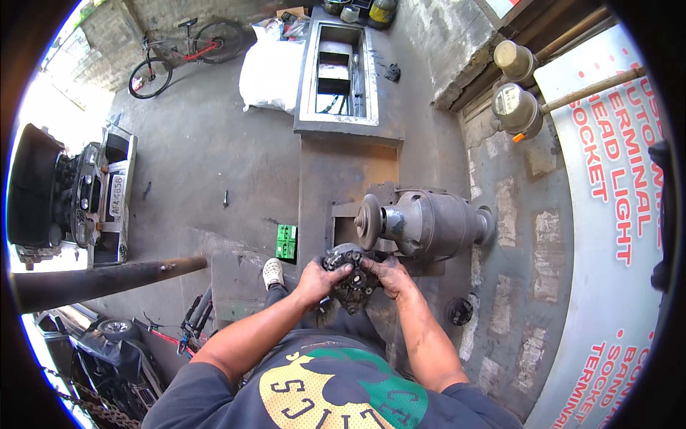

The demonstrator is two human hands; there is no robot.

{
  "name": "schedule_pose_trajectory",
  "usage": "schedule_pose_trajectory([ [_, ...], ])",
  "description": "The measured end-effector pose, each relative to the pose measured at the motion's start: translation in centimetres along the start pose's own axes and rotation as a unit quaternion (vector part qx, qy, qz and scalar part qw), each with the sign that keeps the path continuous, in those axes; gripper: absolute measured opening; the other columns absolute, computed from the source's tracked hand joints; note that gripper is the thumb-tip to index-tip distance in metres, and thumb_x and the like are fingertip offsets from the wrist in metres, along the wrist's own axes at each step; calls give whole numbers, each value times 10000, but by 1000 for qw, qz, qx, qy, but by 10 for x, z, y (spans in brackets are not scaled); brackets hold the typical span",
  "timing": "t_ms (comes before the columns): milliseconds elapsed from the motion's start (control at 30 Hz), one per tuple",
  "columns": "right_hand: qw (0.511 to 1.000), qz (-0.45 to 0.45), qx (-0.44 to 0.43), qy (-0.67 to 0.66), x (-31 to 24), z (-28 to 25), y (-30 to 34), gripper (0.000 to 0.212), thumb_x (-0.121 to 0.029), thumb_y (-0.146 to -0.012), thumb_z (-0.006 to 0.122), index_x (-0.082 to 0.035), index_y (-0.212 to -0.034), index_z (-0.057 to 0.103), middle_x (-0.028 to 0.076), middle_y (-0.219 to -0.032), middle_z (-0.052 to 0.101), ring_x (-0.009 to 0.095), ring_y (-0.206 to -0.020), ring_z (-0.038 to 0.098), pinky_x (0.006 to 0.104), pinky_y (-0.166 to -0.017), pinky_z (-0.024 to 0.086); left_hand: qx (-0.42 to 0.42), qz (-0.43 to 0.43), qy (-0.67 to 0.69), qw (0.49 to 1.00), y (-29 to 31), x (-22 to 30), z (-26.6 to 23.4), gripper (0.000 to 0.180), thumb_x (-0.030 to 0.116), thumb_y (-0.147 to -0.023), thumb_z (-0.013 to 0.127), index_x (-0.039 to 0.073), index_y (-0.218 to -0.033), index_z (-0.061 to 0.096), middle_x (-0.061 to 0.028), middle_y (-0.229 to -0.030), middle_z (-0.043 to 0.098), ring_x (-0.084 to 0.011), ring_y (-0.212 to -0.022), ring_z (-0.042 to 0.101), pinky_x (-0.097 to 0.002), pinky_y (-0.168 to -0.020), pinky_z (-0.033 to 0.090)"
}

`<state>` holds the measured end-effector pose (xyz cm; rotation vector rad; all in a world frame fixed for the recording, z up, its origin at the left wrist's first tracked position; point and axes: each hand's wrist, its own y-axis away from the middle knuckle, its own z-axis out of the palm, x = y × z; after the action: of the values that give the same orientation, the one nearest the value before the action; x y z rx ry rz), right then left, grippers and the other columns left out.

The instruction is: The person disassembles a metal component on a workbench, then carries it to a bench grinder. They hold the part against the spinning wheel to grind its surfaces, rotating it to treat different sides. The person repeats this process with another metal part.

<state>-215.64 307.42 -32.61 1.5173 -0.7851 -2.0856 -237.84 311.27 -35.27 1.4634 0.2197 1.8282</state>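
Both my hands grip a dark, greasy round machine part, which looks like a car alternator, in front of my body. My left hand is closed on its left side, thumb across the face. On the other side my right hand is wrapped round its edge, thumb also on the face. Just beyond the part stands a grey bench grinder, its round wheel close above my right hand. The part's far edge is near the wheel; whether they touch I cannot tell.
Beside my left foot sits a green box-shaped battery. A dark pole slants in from the left. Ahead is a metal-framed basin on a ledge, with a white sack beside it. A block wall with a sign runs along the right.
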Motion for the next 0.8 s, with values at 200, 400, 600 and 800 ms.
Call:
schedule_pose_trajectory([
  [200, 989, 88, 114, 44, -13, 18, 20, 622, -344, -846, 928, 11, -1308, 713, 112, -1213, 759, 222, -1062, 732, 364, -912, 602, 16, -59, -81, 995, -5, 7, -4, 557, 276, -914, 880, -95, -1271, 669, -149, -1162, 762, -212, -1025, 732, -386, -908, 605],
  [400, 999, -17, 41, -13, 7, -4, 4, 759, -320, -814, 950, 64, -1389, 638, 175, -1296, 718, 245, -1139, 708, 359, -1003, 563, 17, -58, -96, 994, 0, 21, 3, 705, 321, -858, 928, -99, -1331, 618, -169, -1203, 742, -218, -1070, 702, -375, -953, 568],
  [600, 937, -219, 5, 273, 6, 8, 37, 995, -339, -750, 990, 50, -1522, 497, 176, -1417, 651, 268, -1308, 615, 407, -1135, 479, -61, 50, -278, 957, 22, 8, -27, 1000, 259, -664, 1033, -44, -1459, 507, -184, -1295, 708, -246, -1202, 682, -384, -1076, 534],
  [800, 990, -128, 55, 24, 84, -21, 22, 910, -408, -866, 905, -26, -1560, 458, 105, -1417, 639, 234, -1319, 578, 377, -1169, 429, -56, 52, -309, 948, 20, 34, -10, 881, 277, -760, 976, -63, -1447, 541, -203, -1318, 707, -260, -1222, 679, -385, -1085, 528],
])
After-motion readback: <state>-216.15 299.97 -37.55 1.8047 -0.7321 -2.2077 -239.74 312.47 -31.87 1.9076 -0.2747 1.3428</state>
